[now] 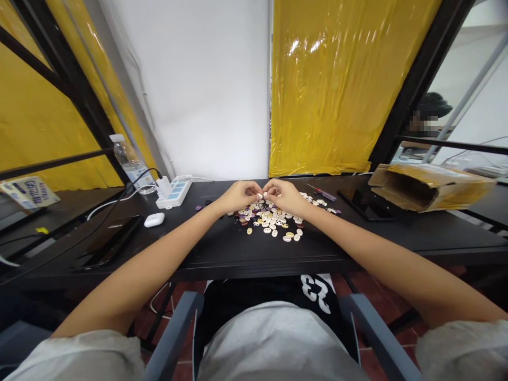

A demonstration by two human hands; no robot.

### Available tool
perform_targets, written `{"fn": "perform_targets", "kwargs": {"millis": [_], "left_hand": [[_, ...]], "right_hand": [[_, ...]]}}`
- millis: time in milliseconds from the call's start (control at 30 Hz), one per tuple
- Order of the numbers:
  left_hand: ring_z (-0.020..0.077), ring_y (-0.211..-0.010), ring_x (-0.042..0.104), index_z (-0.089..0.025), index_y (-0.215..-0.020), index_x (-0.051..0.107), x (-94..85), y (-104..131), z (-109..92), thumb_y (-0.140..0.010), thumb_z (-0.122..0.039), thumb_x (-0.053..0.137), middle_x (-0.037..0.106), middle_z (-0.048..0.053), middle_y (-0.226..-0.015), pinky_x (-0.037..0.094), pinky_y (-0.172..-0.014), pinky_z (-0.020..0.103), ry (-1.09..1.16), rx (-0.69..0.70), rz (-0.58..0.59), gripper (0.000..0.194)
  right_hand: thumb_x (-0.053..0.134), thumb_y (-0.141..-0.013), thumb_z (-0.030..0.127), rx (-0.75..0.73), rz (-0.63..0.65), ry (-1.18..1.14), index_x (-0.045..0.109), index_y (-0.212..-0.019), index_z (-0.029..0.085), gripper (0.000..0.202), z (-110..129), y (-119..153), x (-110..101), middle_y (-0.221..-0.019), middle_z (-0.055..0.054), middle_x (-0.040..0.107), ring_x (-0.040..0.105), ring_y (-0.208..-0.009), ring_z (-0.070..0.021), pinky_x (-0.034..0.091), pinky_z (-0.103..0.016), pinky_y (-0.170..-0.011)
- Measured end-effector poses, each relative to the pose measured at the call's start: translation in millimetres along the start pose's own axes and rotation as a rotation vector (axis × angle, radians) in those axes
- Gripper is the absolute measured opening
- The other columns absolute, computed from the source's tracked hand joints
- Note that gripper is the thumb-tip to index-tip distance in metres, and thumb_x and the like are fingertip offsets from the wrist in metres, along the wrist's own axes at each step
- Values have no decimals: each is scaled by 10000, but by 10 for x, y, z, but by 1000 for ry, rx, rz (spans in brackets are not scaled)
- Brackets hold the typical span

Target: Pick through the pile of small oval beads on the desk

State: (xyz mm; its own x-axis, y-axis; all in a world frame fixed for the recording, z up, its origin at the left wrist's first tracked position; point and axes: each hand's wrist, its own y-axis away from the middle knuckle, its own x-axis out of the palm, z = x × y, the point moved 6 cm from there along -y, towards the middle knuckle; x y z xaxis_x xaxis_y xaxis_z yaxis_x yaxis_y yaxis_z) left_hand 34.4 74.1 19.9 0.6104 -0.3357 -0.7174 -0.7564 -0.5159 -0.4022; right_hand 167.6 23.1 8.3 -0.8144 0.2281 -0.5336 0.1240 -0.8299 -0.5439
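Note:
A pile of small oval pieces with holes [273, 218], mostly cream with some yellow, purple and brown ones, is spread on the black table. Just above its far side, my left hand [241, 194] is closed in a pinch on a small cream piece [260, 196]. My right hand [286, 196] pinches another small cream piece [265, 195] right beside it. The fingertips of both hands nearly meet; whether the two pieces touch, I cannot tell. Part of the pile is hidden behind my hands.
On the left are a power strip [174, 192], a clear bottle [129, 163], a white earbud case [154, 219] and a dark tablet or phone [109, 241]. To the right lie a screwdriver [326, 194], a black phone [365, 204] and an open cardboard box [428, 186].

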Motion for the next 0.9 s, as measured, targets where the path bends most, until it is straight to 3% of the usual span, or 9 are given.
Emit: {"fn": "perform_targets", "kwargs": {"millis": [233, 467, 700, 900], "left_hand": [[158, -775, 634, -137, -886, 665, -85, 2, 79, -769, -257, 621, 702, 75, -835, 491, -737, 289, -84, -74, -33, 173], [152, -701, 622, -132, -889, 609, -55, 34, 86, -752, -226, 579, 677, 77, -792, 458, -631, 259, -47, -186, 3, 169], [118, -501, 447, -167, -778, 614, -60, 43, 34, -816, -215, 434, 512, -4, -572, 332, -511, 264, -123, -211, 37, 190], [138, -632, 518, -148, -898, 592, -49, 21, 42, -869, -212, 395, 612, 37, -766, 408, -597, 262, -165, -221, 2, 209]], "right_hand": [[587, -767, 118, 36, 16, 95, 683, -877, 144, 149, -34, 12, -12, -726, -33, 688, 595, -624, -134, 429, -237, -598], [555, -748, 92, 73, 57, 177, 733, -875, 153, 227, -20, 33, -13, -718, -22, 688, 585, -631, -132, 410, -232, -602], [559, -747, 95, 53, 84, 161, 718, -871, 152, 209, -41, 30, 21, -753, -29, 695, 600, -665, -137, 425, -233, -626], [576, -773, 128, 4, 140, 131, 730, -888, 154, 194, -26, 34, 75, -752, -23, 700, 604, -655, -129, 433, -235, -642]]}}
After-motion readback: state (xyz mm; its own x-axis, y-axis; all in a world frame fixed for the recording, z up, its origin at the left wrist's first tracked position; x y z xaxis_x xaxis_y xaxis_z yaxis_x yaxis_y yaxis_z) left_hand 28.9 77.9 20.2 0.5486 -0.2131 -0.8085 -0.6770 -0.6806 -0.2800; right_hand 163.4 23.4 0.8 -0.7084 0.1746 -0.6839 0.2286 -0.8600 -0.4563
